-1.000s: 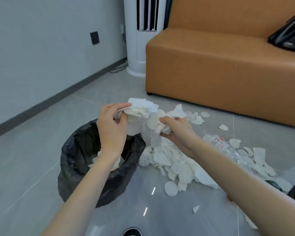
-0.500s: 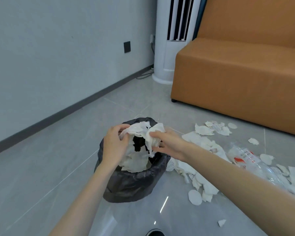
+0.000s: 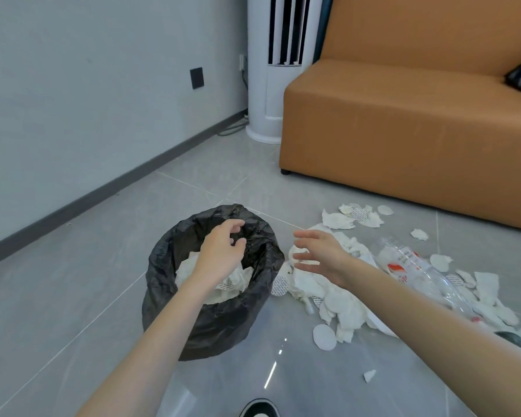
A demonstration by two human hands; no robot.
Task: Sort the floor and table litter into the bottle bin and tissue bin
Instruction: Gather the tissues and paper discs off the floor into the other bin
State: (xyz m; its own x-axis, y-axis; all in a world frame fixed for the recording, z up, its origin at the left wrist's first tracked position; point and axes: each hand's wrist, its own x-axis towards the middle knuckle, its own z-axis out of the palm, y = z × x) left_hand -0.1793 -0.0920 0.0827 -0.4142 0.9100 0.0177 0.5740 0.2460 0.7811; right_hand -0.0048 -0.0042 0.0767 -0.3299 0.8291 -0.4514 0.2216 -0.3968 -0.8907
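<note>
Now both hands are empty — the wad of tissue they shared a moment ago has dropped into the tissue bin (image 3: 211, 281), and you can see it lying white and crumpled inside the black liner. The left hand (image 3: 221, 251) hovers over the bin's mouth, fingers loosely curled and pinching nothing; the right hand (image 3: 319, 254) has swung off to the side, fingers spread, hanging above the tissue pile (image 3: 337, 299) just beside the bin. That's one load sorted, and by my reckoning the right hand is lining up the next scoop. Plenty left, though — the pile of tissues and round pads runs on toward the orange sofa (image 3: 403, 139), with a clear plastic bottle (image 3: 415, 272) lying on its side among the scraps, untouched. The bottle bin? Only a dark rim (image 3: 515, 341) shows at the right edge beyond the forearm, and I can't tell what it is or what's in it. The tissue bin looks partly filled, with room to spare.
</note>
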